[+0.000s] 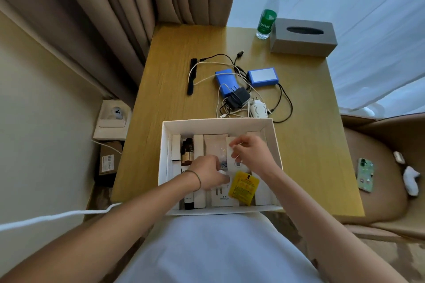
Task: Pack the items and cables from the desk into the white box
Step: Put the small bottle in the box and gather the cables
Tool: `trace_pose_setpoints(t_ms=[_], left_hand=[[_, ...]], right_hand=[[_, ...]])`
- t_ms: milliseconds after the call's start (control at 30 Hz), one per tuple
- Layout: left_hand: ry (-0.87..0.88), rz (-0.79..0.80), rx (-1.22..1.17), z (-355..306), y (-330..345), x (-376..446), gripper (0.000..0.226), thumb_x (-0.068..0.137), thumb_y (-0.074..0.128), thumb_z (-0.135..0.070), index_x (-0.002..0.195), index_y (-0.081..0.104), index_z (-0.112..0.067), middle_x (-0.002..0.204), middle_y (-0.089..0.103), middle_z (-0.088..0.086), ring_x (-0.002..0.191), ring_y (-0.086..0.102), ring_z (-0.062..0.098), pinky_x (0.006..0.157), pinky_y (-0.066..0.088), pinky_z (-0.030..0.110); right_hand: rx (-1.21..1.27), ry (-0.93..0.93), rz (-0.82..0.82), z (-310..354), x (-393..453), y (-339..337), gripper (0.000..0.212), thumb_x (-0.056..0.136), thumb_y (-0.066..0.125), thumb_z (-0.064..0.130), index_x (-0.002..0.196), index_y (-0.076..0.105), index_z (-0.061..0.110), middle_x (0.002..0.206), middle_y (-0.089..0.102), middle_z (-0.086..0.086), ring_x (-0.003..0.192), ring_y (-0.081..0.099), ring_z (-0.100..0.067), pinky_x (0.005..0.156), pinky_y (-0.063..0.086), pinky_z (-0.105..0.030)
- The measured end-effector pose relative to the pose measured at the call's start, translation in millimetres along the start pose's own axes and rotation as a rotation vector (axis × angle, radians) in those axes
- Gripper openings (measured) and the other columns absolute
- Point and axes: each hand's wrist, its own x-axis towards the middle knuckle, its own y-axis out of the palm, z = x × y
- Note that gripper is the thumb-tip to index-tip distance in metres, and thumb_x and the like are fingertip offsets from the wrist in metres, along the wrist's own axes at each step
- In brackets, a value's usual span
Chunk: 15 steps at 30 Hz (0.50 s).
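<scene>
The white box [216,124] sits at the near edge of the wooden desk [165,108]; inside are small white cartons, a brown bottle [187,151] and a yellow packet [244,188]. Both hands are inside the box. My left hand [207,173] is closed on a small white item with a cable. My right hand [249,153] pinches the edge of a white card or packet. Behind the box lie two blue packs [226,81] [263,76], a black adapter [238,97], a white charger [257,109], tangled black and white cables [285,103] and a black comb [192,76].
A green-labelled water bottle [268,16] and a grey tissue box [303,37] stand at the desk's far right. A chair [377,167] to the right holds a phone [365,174] and white cloth. Curtains hang behind; cardboard boxes [110,158] sit on the floor at left.
</scene>
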Motion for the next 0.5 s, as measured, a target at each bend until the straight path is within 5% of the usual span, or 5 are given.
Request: trace_pose_setpoints(t_ms=[167, 333, 433, 500], left_hand=[[-0.05, 0.086, -0.076, -3.0, 3.8, 1.5, 0.029, 0.088, 0.059, -0.044, 0.105, 0.065, -0.022, 0.084, 0.07, -0.001, 0.049, 0.07, 0.015, 0.049, 0.058, 0.026], [-0.083, 0.149, 0.047, -2.7, 7.3, 0.6, 0.028, 0.091, 0.062, -0.04, 0.094, 0.062, -0.012, 0.09, 0.071, 0.01, 0.063, 0.074, 0.024, 0.067, 0.063, 0.038], [-0.107, 0.139, 0.089, -1.5, 11.8, 1.1, 0.026, 0.094, 0.061, -0.035, 0.087, 0.06, -0.01, 0.083, 0.07, 0.012, 0.054, 0.072, 0.022, 0.06, 0.062, 0.036], [-0.081, 0.097, 0.161, 0.4, 14.9, 0.3, 0.013, 0.093, 0.059, -0.021, 0.09, 0.062, -0.009, 0.088, 0.067, 0.011, 0.066, 0.072, 0.024, 0.065, 0.062, 0.036]], right_hand=[[0.003, 0.025, 0.024, -6.3, -3.5, -3.4, 0.015, 0.094, 0.057, 0.012, 0.096, 0.071, 0.016, 0.078, 0.075, -0.006, 0.063, 0.067, -0.015, 0.055, 0.048, -0.025], [0.014, 0.029, 0.048, -8.3, -5.4, -3.3, 0.017, 0.095, 0.055, 0.012, 0.093, 0.07, 0.019, 0.078, 0.075, -0.006, 0.06, 0.069, -0.012, 0.05, 0.045, -0.019], [0.036, 0.036, 0.069, -7.8, -4.5, -2.6, 0.017, 0.097, 0.054, 0.013, 0.094, 0.07, 0.017, 0.079, 0.075, -0.008, 0.06, 0.069, -0.014, 0.047, 0.044, -0.017], [0.051, 0.039, 0.08, -6.9, -3.7, -2.1, 0.016, 0.098, 0.055, 0.017, 0.095, 0.071, 0.016, 0.079, 0.075, -0.008, 0.06, 0.069, -0.014, 0.049, 0.045, -0.018]])
